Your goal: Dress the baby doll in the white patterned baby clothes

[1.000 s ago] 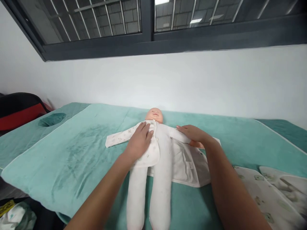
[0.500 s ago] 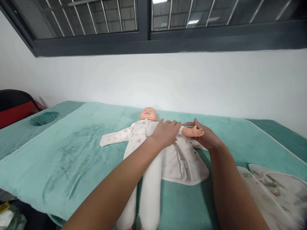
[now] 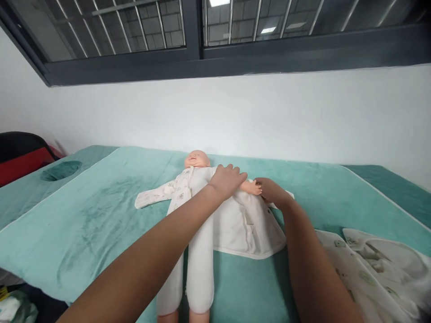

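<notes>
Left of the doll [image 3: 200, 179], as the person is viewing it, one printed sleeve [image 3: 155, 196] of the jacket [image 3: 247, 229] is lying stretched out on the green bed [image 3: 84, 224]. The doll itself is lying face up. Across its other forearm the left hand [image 3: 227, 180] is resting, fingers bending side by side and apparently closing around it; their tips are hiding from view. The jacket's open half is spreading beside the doll's trunk, under that arm. Just beyond the doll's small hand [image 3: 255, 187], the right hand [image 3: 272, 192] is curling inward; whether its fingers are pinching cloth or touching the small hand, one cannot tell. Past them, farther from the doll, the loose sleeve [image 3: 290, 194] is peeping out.

Handling this arm well is probably calling for the left hand to be supporting it near the wrist, while the right is gathering the cloth wide and guarding the little fingers against snagging.
</notes>
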Demonstrator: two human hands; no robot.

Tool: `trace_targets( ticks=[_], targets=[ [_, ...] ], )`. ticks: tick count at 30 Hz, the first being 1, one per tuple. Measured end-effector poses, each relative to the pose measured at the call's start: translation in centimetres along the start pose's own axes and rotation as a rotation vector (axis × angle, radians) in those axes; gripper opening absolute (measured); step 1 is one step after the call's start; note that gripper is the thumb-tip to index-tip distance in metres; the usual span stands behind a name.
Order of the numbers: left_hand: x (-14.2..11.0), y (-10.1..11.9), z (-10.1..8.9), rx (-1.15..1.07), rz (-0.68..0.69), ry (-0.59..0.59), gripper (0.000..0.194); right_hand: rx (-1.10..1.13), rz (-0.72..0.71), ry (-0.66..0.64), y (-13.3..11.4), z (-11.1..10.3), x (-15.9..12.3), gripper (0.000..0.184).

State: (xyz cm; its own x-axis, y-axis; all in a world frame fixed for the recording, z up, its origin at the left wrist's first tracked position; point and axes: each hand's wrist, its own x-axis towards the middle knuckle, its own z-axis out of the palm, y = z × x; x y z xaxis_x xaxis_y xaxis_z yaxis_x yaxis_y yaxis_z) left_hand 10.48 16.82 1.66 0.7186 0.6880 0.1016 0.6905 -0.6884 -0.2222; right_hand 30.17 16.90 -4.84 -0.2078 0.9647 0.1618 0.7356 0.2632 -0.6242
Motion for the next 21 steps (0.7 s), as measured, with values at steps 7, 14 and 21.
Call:
trace_targets(
  ticks=[7,14,21],
  targets=[
    [0.9,0.7,0.4,-0.101,-0.223,-0.083,0.016,0.914,0.256,0.094,-2.8,-2.4,-1.4,0.038],
    [1.8,1.0,2.6,-0.411,-0.393,0.014,0.041,1.133,0.26,0.071,-7.2,-0.6,-0.5,0.034],
    [-0.4,-4.5,1.3,-0.862,-0.554,0.186,0.039,0.99,0.063,0.008,-10.2,4.1,0.1,0.031]
  ],
)
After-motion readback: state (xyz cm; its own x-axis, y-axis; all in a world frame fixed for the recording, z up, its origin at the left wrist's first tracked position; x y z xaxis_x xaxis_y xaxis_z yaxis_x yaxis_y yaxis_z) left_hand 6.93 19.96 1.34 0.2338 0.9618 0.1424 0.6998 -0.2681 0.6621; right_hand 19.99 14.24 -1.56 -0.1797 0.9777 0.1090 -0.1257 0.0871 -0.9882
